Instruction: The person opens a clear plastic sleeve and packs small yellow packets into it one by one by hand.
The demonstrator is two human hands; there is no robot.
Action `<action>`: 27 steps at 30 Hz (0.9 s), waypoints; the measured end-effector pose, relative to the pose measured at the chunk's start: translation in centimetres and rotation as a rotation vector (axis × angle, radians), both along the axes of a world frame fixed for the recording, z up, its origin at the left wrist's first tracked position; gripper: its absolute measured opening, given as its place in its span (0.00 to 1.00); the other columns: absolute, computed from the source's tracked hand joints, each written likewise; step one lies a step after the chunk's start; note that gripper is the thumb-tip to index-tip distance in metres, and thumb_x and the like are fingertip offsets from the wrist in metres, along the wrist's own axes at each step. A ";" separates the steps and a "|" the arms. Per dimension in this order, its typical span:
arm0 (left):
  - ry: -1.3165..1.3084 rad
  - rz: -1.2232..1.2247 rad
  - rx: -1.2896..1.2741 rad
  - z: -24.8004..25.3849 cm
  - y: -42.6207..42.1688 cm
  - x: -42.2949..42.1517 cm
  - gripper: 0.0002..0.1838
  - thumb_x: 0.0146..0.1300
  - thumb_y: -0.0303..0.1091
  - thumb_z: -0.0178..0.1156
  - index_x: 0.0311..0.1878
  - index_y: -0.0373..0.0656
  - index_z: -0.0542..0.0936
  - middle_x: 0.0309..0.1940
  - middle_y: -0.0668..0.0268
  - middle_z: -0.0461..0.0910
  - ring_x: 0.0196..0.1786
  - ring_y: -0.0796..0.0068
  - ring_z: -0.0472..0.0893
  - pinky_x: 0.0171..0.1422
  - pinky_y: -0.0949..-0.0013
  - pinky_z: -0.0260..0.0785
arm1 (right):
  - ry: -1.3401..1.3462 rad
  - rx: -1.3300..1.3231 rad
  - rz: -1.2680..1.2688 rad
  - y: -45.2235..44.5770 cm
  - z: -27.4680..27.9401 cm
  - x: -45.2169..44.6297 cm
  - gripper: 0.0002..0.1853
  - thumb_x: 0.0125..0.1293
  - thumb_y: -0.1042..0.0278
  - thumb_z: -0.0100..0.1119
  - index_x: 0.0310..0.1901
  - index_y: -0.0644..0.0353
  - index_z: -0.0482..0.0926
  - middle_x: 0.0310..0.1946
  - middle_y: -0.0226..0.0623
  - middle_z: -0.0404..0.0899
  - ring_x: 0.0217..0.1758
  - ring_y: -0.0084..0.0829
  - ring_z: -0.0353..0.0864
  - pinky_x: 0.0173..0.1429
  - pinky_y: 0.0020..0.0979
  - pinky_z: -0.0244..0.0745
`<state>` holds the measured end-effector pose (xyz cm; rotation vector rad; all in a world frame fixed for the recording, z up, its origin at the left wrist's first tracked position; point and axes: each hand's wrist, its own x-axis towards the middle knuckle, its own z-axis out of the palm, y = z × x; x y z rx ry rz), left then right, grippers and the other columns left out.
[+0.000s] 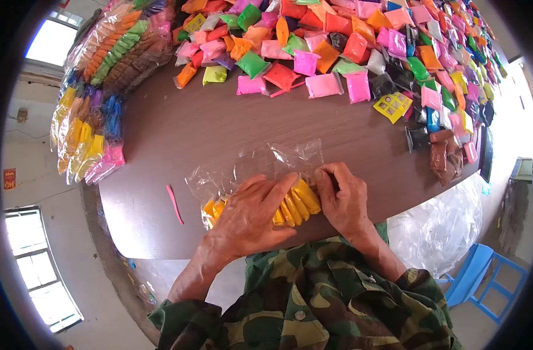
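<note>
A clear plastic bag [295, 153] lies near the table's front edge, its loose film spread toward the far side. Inside it, yellow packets [296, 205] sit in a row, partly covered by my hand. My left hand [252, 213] rests across the bag, fingers stretched out over the packets and thumb apart. At the bag's right end, my right hand [343, 198] pinches the film between thumb and curled fingers.
A big heap of small coloured packets [324, 84] covers the table's far side. Filled clear bags [82, 137] are stacked at the left edge. A pink strip [174, 204] lies left of my hands. Right of the table are plastic sheeting [438, 227] and a blue stool [479, 274].
</note>
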<state>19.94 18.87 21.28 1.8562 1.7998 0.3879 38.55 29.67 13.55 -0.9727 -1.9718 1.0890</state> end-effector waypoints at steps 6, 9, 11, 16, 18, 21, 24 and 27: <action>-0.011 0.029 0.014 0.1 1.3 1.3 0.42 0.53 0.41 0.76 0.71 0.40 0.72 0.60 0.51 0.82 0.65 0.46 0.80 0.77 0.48 0.66 | 0.040 -0.021 -0.001 0.2 0.5 -0.2 0.03 0.73 0.75 0.67 0.42 0.60 0.80 0.30 0.47 0.84 0.31 0.51 0.86 0.35 0.40 0.80; -0.062 0.010 -0.010 -0.3 1.6 1.2 0.38 0.52 0.39 0.76 0.67 0.41 0.75 0.58 0.51 0.83 0.65 0.45 0.80 0.74 0.48 0.68 | 0.044 -0.031 -0.018 0.2 0.5 -0.1 0.04 0.72 0.75 0.67 0.42 0.60 0.80 0.30 0.46 0.84 0.32 0.51 0.86 0.35 0.40 0.80; -0.098 -0.008 -0.043 -0.2 1.7 1.1 0.35 0.53 0.39 0.75 0.64 0.40 0.76 0.59 0.50 0.83 0.65 0.45 0.80 0.76 0.50 0.67 | 0.038 -0.031 -0.033 0.1 0.5 -0.1 0.04 0.72 0.75 0.67 0.42 0.60 0.80 0.30 0.46 0.84 0.32 0.51 0.87 0.35 0.40 0.80; -0.145 -0.047 0.002 -0.8 1.9 1.2 0.33 0.52 0.36 0.75 0.63 0.40 0.77 0.55 0.49 0.84 0.63 0.44 0.81 0.73 0.49 0.70 | 0.058 -0.009 -0.042 0.0 0.1 -0.2 0.05 0.72 0.76 0.67 0.43 0.60 0.79 0.31 0.46 0.84 0.32 0.50 0.87 0.36 0.40 0.80; -0.156 -0.054 0.008 -1.1 1.9 1.2 0.34 0.52 0.36 0.75 0.64 0.40 0.77 0.55 0.50 0.84 0.62 0.44 0.81 0.72 0.49 0.71 | 0.054 0.035 -0.044 0.0 0.1 -0.2 0.05 0.72 0.76 0.67 0.44 0.60 0.80 0.31 0.46 0.84 0.33 0.50 0.88 0.37 0.39 0.80; -0.156 -0.059 -0.001 -1.2 1.9 1.3 0.35 0.52 0.36 0.75 0.66 0.40 0.76 0.56 0.49 0.83 0.63 0.43 0.81 0.73 0.49 0.70 | 0.075 0.009 -0.037 -0.1 0.0 -0.1 0.04 0.72 0.75 0.67 0.45 0.60 0.80 0.32 0.46 0.85 0.35 0.49 0.89 0.38 0.39 0.81; -0.144 -0.032 0.030 -0.9 1.7 1.4 0.38 0.52 0.38 0.76 0.67 0.40 0.76 0.58 0.49 0.83 0.65 0.43 0.80 0.74 0.49 0.69 | 0.058 -0.050 -0.062 -0.3 0.2 0.1 0.04 0.73 0.74 0.66 0.46 0.60 0.80 0.33 0.46 0.86 0.36 0.49 0.90 0.39 0.38 0.82; -0.081 0.009 0.087 -0.1 1.4 1.5 0.40 0.52 0.41 0.77 0.69 0.40 0.75 0.60 0.49 0.82 0.66 0.44 0.79 0.75 0.48 0.68 | 0.042 -0.077 -0.073 -0.4 0.1 0.1 0.04 0.74 0.73 0.66 0.46 0.60 0.81 0.33 0.46 0.86 0.35 0.49 0.90 0.39 0.38 0.83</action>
